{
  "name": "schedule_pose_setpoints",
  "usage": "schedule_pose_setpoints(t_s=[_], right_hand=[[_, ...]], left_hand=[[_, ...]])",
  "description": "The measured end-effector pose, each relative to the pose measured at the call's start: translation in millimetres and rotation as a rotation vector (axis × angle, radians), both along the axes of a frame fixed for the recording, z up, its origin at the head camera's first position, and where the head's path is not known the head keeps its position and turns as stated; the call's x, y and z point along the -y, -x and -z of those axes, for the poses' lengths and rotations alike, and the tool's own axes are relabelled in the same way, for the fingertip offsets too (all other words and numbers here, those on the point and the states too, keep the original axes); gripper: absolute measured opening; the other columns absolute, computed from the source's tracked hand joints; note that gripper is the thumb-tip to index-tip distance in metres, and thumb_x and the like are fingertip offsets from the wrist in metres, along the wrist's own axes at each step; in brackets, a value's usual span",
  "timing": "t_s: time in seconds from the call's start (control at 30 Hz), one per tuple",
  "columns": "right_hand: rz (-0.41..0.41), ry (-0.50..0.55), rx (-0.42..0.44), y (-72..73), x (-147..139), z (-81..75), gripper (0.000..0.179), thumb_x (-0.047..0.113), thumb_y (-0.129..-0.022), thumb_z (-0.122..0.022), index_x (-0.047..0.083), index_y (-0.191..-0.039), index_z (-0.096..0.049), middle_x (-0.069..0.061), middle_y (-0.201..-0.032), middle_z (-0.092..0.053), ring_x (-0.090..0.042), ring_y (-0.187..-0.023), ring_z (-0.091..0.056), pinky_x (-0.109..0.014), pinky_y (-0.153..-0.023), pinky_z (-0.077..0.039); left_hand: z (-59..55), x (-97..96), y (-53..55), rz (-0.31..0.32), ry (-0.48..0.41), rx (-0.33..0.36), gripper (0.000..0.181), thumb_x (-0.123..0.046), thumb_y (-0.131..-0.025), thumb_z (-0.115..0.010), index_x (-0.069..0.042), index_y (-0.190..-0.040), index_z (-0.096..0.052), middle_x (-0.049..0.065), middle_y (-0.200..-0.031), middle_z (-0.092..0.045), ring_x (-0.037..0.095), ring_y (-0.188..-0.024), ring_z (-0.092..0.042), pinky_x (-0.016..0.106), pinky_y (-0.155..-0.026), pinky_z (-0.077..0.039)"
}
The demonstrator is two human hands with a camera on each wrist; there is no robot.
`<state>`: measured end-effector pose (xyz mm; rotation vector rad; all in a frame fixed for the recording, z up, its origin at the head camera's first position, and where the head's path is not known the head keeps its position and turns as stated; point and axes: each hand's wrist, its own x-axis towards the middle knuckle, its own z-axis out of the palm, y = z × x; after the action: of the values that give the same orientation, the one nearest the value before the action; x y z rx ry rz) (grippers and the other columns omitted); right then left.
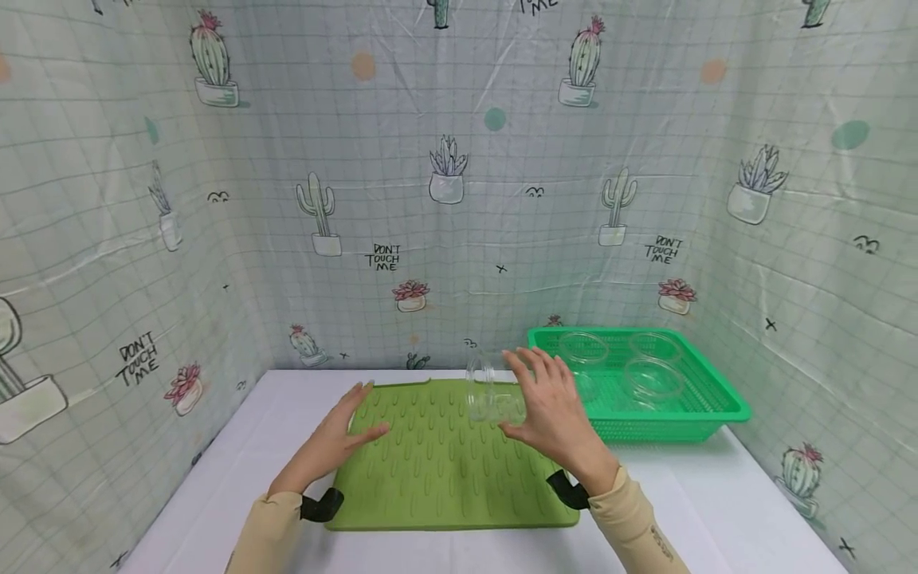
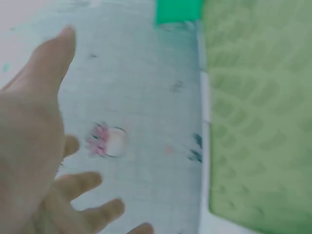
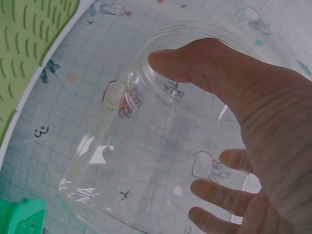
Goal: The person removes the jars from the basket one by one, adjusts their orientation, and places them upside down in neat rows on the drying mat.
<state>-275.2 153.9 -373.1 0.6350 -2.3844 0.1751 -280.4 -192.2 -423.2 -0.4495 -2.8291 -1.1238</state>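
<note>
A clear, see-through jar (image 1: 495, 392) is held tilted on its side above the green drying mat (image 1: 459, 478). My right hand (image 1: 555, 406) grips it, thumb on one side and fingers on the other. The right wrist view shows the clear jar (image 3: 122, 161) filling much of the picture, with the thumb against its round end. My left hand (image 1: 333, 438) hovers over the mat's left edge with spread fingers and nothing in them. In the left wrist view the left hand (image 2: 39, 126) is apart from the mat (image 2: 258, 112).
A green plastic basket (image 1: 667, 426) stands at the back right, close by the mat and my right hand. It holds clear round containers (image 1: 654, 379). White cloth (image 1: 717, 510) covers the table, and a cactus-print curtain (image 1: 459, 231) hangs around the back and sides.
</note>
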Motion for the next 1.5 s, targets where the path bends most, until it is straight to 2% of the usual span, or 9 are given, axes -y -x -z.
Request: schedule_pose_setpoints(t_s=[0.17,0.4,0.53,0.7,0.8,1.07,1.27,1.4,1.5], right_hand=[[-0.009,0.007,-0.008,-0.2,0.5,-0.3,0.105,0.043,-0.056,-0.092,0.013,-0.144,-0.042,-0.017,-0.14,-0.048,-0.039,-0.131,-0.043,-0.06,-0.109,-0.034],[-0.023,0.002,-0.015,-2.7,1.7,0.1,0.104,0.044,-0.056,-0.091,0.014,-0.143,-0.043,-0.016,-0.139,-0.049,-0.038,-0.131,-0.044,-0.059,-0.108,-0.036],[-0.027,-0.016,-0.009,-6.2,4.0,-1.1,0.103,0.044,-0.057,-0.09,0.014,-0.143,-0.043,-0.015,-0.138,-0.05,-0.038,-0.131,-0.044,-0.06,-0.107,-0.037],[-0.04,-0.046,-0.023,-10.2,9.2,-1.3,0.104,0.048,-0.055,-0.091,0.014,-0.142,-0.044,-0.014,-0.136,-0.052,-0.037,-0.128,-0.048,-0.057,-0.104,-0.041],[-0.053,-0.069,-0.03,-12.4,11.9,-0.7,0.106,0.051,-0.054,-0.09,0.015,-0.143,-0.044,-0.014,-0.136,-0.053,-0.036,-0.127,-0.05,-0.056,-0.103,-0.043],[-0.046,-0.086,-0.031,-14.8,14.7,-0.3,0.109,0.051,-0.055,-0.09,0.016,-0.145,-0.041,-0.013,-0.138,-0.051,-0.035,-0.128,-0.049,-0.055,-0.104,-0.043],[-0.067,-0.07,-0.012,-15.7,15.4,-1.1,0.111,0.051,-0.056,-0.09,0.017,-0.148,-0.038,-0.014,-0.142,-0.048,-0.037,-0.132,-0.045,-0.058,-0.104,-0.041],[-0.138,0.023,0.086,-15.7,12.3,-3.2,0.119,0.057,-0.058,-0.087,0.024,-0.154,-0.025,-0.015,-0.155,-0.032,-0.04,-0.141,-0.033,-0.063,-0.104,-0.038],[-0.221,0.178,0.196,-16.4,7.4,-7.9,0.12,0.058,-0.063,-0.084,0.031,-0.156,-0.013,-0.01,-0.162,-0.013,-0.04,-0.146,-0.021,-0.067,-0.104,-0.035]], left_hand=[[-22.3,-12.2,5.9,-0.026,-0.099,-0.096,0.091,-0.05,-0.089,-0.064,-0.026,-0.157,-0.008,0.012,-0.163,-0.007,0.041,-0.148,-0.01,0.071,-0.11,-0.022],[-42.2,-49.4,-0.4,0.049,-0.183,-0.136,0.1,-0.046,-0.082,-0.074,-0.043,-0.153,-0.004,0.001,-0.164,-0.002,0.037,-0.149,-0.007,0.072,-0.108,-0.022],[-43.2,-72.2,-2.7,0.143,-0.214,-0.144,0.101,-0.041,-0.081,-0.077,-0.046,-0.153,-0.005,-0.003,-0.164,-0.002,0.033,-0.15,-0.006,0.068,-0.111,-0.025],[-38.1,-91.5,-4.7,0.269,-0.272,-0.105,0.1,-0.037,-0.082,-0.077,-0.046,-0.153,-0.006,-0.003,-0.164,-0.002,0.032,-0.15,-0.009,0.061,-0.112,-0.031],[-34.9,-98.0,-4.8,0.306,-0.297,-0.085,0.099,-0.037,-0.082,-0.077,-0.046,-0.152,-0.008,-0.003,-0.164,-0.002,0.032,-0.15,-0.01,0.058,-0.11,-0.035],[-34.8,-105.7,-4.4,0.363,-0.364,-0.013,0.095,-0.028,-0.083,-0.077,-0.048,-0.151,-0.014,-0.007,-0.163,-0.007,0.03,-0.149,-0.019,0.046,-0.104,-0.047],[-36.7,-104.6,-5.7,0.357,-0.349,-0.034,0.091,-0.03,-0.083,-0.076,-0.048,-0.15,-0.019,-0.003,-0.162,-0.016,0.034,-0.145,-0.027,0.041,-0.101,-0.05],[-38.2,-100.1,-6.0,0.348,-0.351,-0.042,0.089,-0.03,-0.082,-0.077,-0.046,-0.15,-0.022,-0.004,-0.16,-0.02,0.032,-0.144,-0.031,0.04,-0.101,-0.05],[-39.4,-96.4,-5.8,0.334,-0.361,-0.045,0.088,-0.03,-0.082,-0.077,-0.044,-0.15,-0.024,-0.004,-0.16,-0.02,0.03,-0.144,-0.032,0.042,-0.102,-0.049]])
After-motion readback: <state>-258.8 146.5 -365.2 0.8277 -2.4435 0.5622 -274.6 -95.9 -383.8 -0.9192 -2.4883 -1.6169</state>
